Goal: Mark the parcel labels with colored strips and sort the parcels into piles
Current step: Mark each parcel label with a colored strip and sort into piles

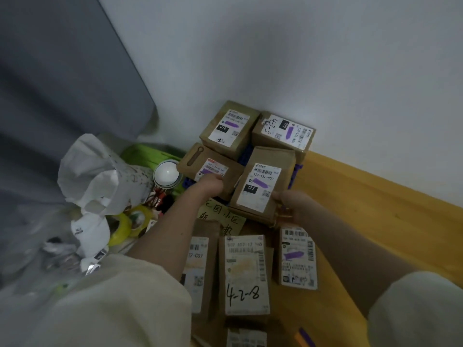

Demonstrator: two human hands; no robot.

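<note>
Several brown parcels with white labels lie on a yellow wooden surface [370, 196] by the wall. My right hand [290, 205] grips the near right edge of a parcel labelled 122 [263, 186], which bears a purple strip. My left hand [211, 184] holds the near edge of a flat parcel [200, 161] to its left, also marked purple. Behind them sit two boxes with purple strips, one labelled 010 [231, 127] and one at the wall [285, 132]. Nearer me lie a parcel marked 4-2-8 [246, 274], a purple-marked one [298, 257] and another [199, 269] partly behind my left arm.
A white plastic bag [97, 174], a white lidded cup [167, 173], yellow tape rolls [130, 222] and a green item [147, 154] crowd the left. A yellow handwritten note [225, 219] lies between the parcels. Purple and orange strips [304, 338] show at the bottom edge. A grey curtain [62, 83] hangs left.
</note>
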